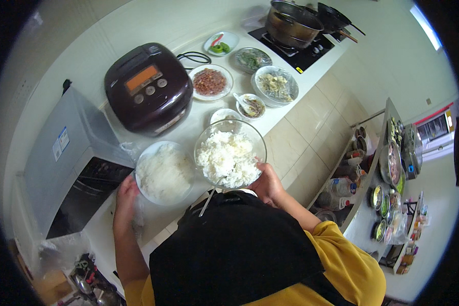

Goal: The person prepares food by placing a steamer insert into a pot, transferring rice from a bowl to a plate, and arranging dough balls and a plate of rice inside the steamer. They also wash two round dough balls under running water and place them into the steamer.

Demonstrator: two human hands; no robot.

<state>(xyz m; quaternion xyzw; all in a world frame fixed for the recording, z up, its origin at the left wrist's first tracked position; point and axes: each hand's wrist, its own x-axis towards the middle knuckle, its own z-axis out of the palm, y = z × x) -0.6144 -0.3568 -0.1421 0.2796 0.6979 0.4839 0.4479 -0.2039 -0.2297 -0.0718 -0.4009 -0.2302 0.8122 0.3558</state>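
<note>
My right hand (267,184) grips the right side of a clear glass bowl (265,147) heaped with cooked white rice (227,158). A metal utensil handle (209,201) sticks out of this bowl towards me. On the counter to its left is a round white dish (138,179) of white rice (165,174), its surface hazy. My left hand (127,191) is at that dish's left rim, blurred, so its grip is unclear. Clear plastic film (129,150) lies crumpled by the dish's upper left edge.
Behind the dish stands a dark rice cooker (149,90); a grey appliance (72,153) is left. Further along are a plate of diced reddish food (209,82), film-covered bowls (276,87), a small bowl with a spoon (251,106), and a pot (293,26) on a hob. A laden steel worktable (361,208) stands right.
</note>
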